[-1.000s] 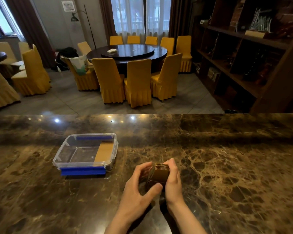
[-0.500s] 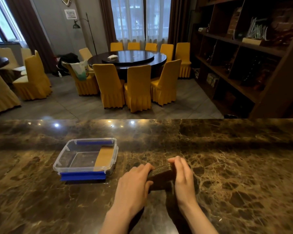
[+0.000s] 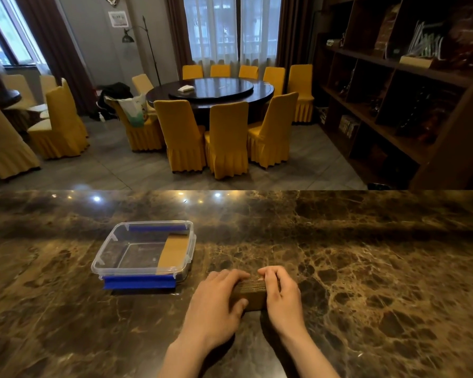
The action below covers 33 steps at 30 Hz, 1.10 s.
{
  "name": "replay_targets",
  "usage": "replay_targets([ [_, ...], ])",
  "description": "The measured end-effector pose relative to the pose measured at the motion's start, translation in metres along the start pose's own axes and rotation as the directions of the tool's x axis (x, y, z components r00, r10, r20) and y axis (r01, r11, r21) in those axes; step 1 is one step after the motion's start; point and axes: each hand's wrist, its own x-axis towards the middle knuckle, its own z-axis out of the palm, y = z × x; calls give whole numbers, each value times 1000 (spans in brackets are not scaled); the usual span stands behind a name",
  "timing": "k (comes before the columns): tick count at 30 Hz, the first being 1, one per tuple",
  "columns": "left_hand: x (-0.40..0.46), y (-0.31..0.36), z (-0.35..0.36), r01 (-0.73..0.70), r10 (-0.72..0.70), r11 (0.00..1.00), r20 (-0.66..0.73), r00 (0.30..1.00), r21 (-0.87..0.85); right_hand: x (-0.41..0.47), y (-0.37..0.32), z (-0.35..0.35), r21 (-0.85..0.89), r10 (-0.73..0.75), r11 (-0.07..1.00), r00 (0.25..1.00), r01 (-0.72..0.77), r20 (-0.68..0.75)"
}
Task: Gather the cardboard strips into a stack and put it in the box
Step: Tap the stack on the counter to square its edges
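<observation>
While both hands' fingers (image 3: 230,276) pinch the stack (image 3: 250,294) (box (image 3: 145,251) nearby), it rests.

Bare dark brown marble counter (image 3: 366,268) lies open everywhere; only the clear plastic blue-clipped box (image 3: 145,253) stands leftward.

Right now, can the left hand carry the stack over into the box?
Probably yes. The box sits open just left of the left hand, nothing lies between, and both hands grip the stack.
</observation>
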Motion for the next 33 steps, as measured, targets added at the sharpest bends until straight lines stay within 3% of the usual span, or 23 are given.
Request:
replay_targets([
  [1, -3, -5, 4, 52, -61, 980, -40, 997, -194, -1, 1, 0, -1, -6, 1000, 1000, 6, -1],
  [2, -5, -8, 7, 108, -157, 898, -83, 984, -426, -1, 2, 0, -3, -13, 1000, 1000, 13, -4],
  [4, -5, -8, 14, 151, -362, 580, -87, 928, -801, -1, 2, 1, -1, -11, 1000, 1000, 11, -13],
  [5, -2, -8, 19, 144, -429, 456, -75, 900, -878, 0, 2, 2, 1, -5, 1000, 1000, 6, -17],
  [6, 2, -6, 25, 136, -465, 407, -77, 882, -903, 0, 2, 2, 2, -3, 1000, 1000, 3, -20],
  [9, 12, 7, 41, 112, -491, 418, -120, 863, -901, 1, 3, 2, 12, 10, 1000, 1000, -9, -13],
  [14, 23, 18, 49, 127, -574, 534, -247, 781, -836, -1, 0, 3, 45, 45, 998, 998, -44, -32],
  [18, 35, 18, 38, 71, -539, 570, -307, 785, -819, 1, -9, 3, 125, 53, 991, 995, -43, -80],
  [24, 31, 3, 52, 127, -562, 584, -286, 777, -802, -1, -3, 11, -36, -16, 999, 997, 14, -69],
  [28, 35, 1, 53, 161, -597, 499, -204, 776, -851, 1, 0, 11, -31, -6, 1000, 997, 4, -77],
  [33, 29, 7, 54, 140, -625, 513, -256, 738, -847, -2, -3, 10, 26, 24, 999, 998, -23, -50],
])
